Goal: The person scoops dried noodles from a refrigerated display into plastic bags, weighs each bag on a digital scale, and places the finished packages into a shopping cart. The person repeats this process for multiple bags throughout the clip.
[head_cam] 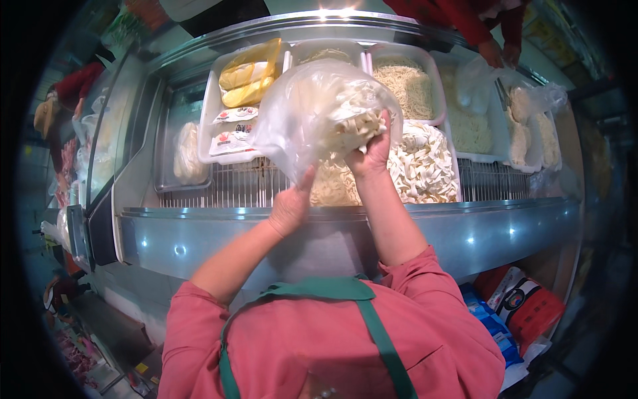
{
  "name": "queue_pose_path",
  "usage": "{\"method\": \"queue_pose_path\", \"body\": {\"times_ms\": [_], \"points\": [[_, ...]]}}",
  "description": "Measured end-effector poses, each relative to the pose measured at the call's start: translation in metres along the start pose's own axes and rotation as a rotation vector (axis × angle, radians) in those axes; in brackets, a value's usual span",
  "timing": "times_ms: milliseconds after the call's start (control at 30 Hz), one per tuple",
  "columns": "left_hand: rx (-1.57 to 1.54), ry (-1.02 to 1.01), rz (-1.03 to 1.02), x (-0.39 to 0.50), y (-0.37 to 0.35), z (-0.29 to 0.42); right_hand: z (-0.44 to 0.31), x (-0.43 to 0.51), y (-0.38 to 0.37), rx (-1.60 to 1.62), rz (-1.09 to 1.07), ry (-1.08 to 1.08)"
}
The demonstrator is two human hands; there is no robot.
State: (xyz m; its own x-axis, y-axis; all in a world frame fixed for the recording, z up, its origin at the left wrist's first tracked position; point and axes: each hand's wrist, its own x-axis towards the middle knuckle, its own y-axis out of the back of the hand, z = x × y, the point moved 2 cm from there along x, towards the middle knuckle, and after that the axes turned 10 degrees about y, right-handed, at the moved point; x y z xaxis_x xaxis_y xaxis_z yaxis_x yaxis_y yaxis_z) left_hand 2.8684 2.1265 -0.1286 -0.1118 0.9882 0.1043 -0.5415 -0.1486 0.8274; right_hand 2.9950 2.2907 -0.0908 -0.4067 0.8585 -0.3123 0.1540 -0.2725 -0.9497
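Observation:
My left hand (291, 202) grips the lower edge of a translucent plastic bag (299, 109), which is puffed out above the case. Wide white noodles (359, 119) lie in my right hand (371, 152), at the bag's right side; whether they are inside the bag I cannot tell. Below and right of that hand is a heap of wide flat noodles (423, 164) in a white bin. Paler yellow noodles (336, 182) lie beneath the bag, between my forearms. Thin noodles (403, 85) fill a bin behind. The bag hides part of the bins.
A metal ledge (319, 213) runs along the near side of the display case. At left are a tray with yellow-bagged items (249, 80) and a clear tray of noodles (190, 154). More noodle bins (468, 124) stand at right. Another person's hands (501, 54) hold plastic at the far right.

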Motion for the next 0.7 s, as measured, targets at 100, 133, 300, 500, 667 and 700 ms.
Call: {"method": "queue_pose_path", "body": {"times_ms": [100, 133, 300, 500, 667, 700], "points": [[-0.159, -0.053, 0.048, -0.016, 0.009, 0.038, 0.013, 0.031, 0.023, 0.06, -0.035, -0.034], [-0.166, 0.011, 0.019, -0.019, 0.015, 0.046, 0.019, 0.043, 0.035, 0.137, -0.178, -0.122], [-0.324, 0.02, 0.106, 0.006, 0.056, 0.064, 0.036, 0.096, 0.13, -0.171, 0.421, 0.225], [-0.265, 0.03, -0.103, 0.021, 0.053, 0.044, 0.052, 0.114, 0.2, -0.537, 0.459, 0.502], [-0.294, 0.241, -0.051, 0.04, 0.053, -0.006, 0.033, 0.072, 0.188, -1.46, -0.064, 0.149], [-0.333, 0.205, 0.017, 0.043, 0.053, -0.014, 0.02, 0.059, 0.179, -1.565, -0.253, 0.092]]}}
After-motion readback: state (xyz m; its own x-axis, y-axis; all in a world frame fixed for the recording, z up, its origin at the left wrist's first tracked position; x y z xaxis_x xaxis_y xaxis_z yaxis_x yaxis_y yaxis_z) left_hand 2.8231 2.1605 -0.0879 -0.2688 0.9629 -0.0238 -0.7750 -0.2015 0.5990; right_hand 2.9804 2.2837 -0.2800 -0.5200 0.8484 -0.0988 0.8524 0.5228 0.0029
